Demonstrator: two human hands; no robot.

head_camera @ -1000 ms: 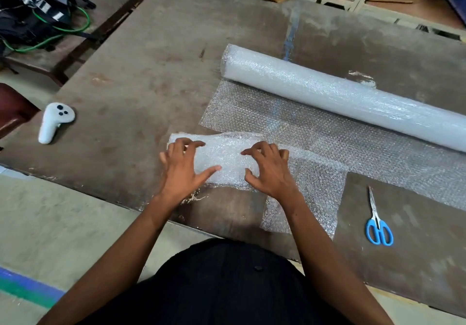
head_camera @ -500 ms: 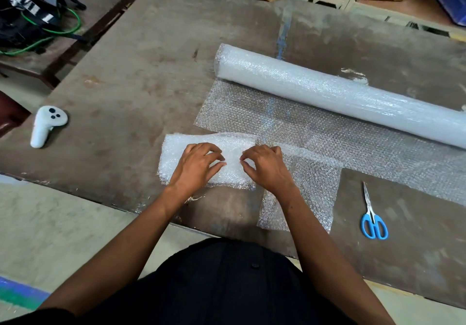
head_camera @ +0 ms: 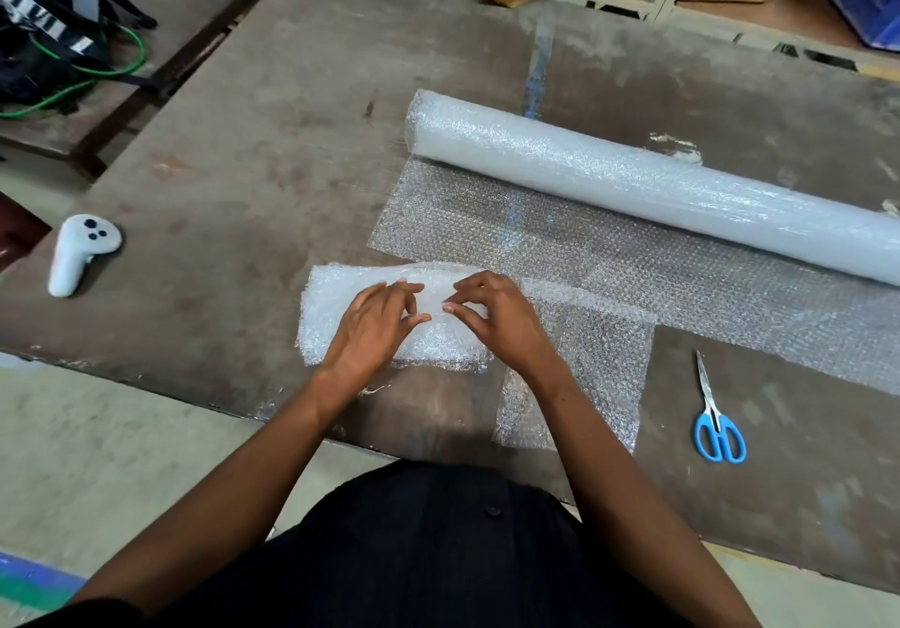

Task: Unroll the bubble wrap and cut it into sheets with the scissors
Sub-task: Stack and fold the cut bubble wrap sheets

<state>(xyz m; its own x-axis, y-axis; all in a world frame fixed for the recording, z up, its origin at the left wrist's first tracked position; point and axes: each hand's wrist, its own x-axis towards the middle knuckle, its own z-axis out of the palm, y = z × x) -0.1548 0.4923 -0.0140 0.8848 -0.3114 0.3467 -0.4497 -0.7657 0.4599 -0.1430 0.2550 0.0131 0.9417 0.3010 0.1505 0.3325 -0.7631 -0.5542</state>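
While the scissors (head_camera: 717, 420) are lying idle at right, left hand (head_camera: 371, 324) and right hand (head_camera: 496, 318), having drawn together, are pinching the folded bubble-wrap sheet (head_camera: 341, 303) with curled fingers, tidying a finished piece below the bubble wrap roll (head_camera: 633, 179).

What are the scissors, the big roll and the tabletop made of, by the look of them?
Scissors: shiny bare metal blades, glossy blue handles, likely plastic. Roll: clear plastic bubble wrap, glinting, with a dimpled texture. Tabletop: probably wood board, a matt brown surface, stained and scuffed.

Worn table (head_camera: 272, 150) carries bubble wrap roll (head_camera: 633, 179), scissors (head_camera: 715, 413) (blue-handled), controller (head_camera: 80, 252).
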